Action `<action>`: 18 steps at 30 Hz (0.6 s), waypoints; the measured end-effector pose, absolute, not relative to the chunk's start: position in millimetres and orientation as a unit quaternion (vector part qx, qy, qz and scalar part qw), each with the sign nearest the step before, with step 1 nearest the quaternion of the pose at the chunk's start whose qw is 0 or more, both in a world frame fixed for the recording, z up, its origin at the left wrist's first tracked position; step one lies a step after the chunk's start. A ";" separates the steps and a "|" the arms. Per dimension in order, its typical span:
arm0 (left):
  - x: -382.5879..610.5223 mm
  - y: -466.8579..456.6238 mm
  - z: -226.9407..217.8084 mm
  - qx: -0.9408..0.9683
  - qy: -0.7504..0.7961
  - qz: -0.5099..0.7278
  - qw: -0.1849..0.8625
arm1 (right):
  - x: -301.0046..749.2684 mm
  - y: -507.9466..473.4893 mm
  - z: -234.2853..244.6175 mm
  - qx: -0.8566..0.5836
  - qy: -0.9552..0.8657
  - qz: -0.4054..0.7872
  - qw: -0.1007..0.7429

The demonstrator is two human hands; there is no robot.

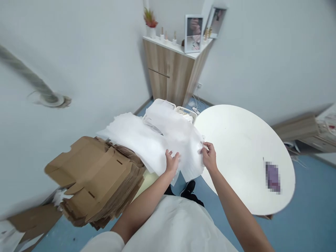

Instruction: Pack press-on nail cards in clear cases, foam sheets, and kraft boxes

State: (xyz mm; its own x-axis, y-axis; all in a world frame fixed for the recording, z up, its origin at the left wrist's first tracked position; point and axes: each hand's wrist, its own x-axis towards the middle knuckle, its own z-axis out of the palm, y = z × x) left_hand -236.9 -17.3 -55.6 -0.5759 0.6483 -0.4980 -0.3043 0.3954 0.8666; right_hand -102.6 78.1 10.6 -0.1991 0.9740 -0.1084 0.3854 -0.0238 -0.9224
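My right hand [209, 156] pinches the right edge of a thin white sheet [181, 134], which looks like packing foam or paper. The sheet hangs in front of me, its far end reaching over a white basket. At the sheet's lower left part is my left hand [172, 162], with its fingers apart; whether they touch the sheet I cannot tell. More white sheets [131, 134] lie to the left, partly over a stack of flattened brown cardboard boxes [102, 171].
A round white table [241, 147] stands at the right, with a blurred purple item [273, 176] on it. White baskets [187, 111] sit beyond the sheet. A wooden cabinet [168, 66] with picture frames [193, 34] fills the corner. A pipe [31, 78] juts from the left wall.
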 end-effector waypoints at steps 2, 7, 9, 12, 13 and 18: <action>-221.0 -6.0 -54.4 0.150 0.690 0.548 0.449 | -72.1 74.2 7.9 -0.575 -0.599 0.450 0.328; -176.9 22.3 -50.6 0.254 0.659 0.555 0.440 | 6.7 63.5 2.5 -0.610 -0.558 0.427 0.366; -155.8 32.7 -50.5 0.321 0.659 0.536 0.418 | 40.2 60.2 -3.6 -0.614 -0.551 0.427 0.372; -121.7 47.4 -52.5 0.417 0.672 0.480 0.381 | 91.1 56.8 -20.0 -0.632 -0.532 0.420 0.375; -110.0 52.3 -53.7 0.440 0.674 0.460 0.375 | 107.4 56.1 -26.9 -0.638 -0.522 0.421 0.378; -55.8 78.9 -63.9 0.506 0.679 0.378 0.375 | 172.8 55.8 -57.6 -0.675 -0.497 0.425 0.342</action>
State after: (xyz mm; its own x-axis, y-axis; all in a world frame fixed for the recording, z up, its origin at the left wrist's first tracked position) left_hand -55.8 78.9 -63.9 -0.2066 0.9703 -0.1257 0.4042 0.2016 0.8922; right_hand 172.8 55.8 -57.6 0.1447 0.9614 -0.2340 0.3793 -0.2723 -0.8843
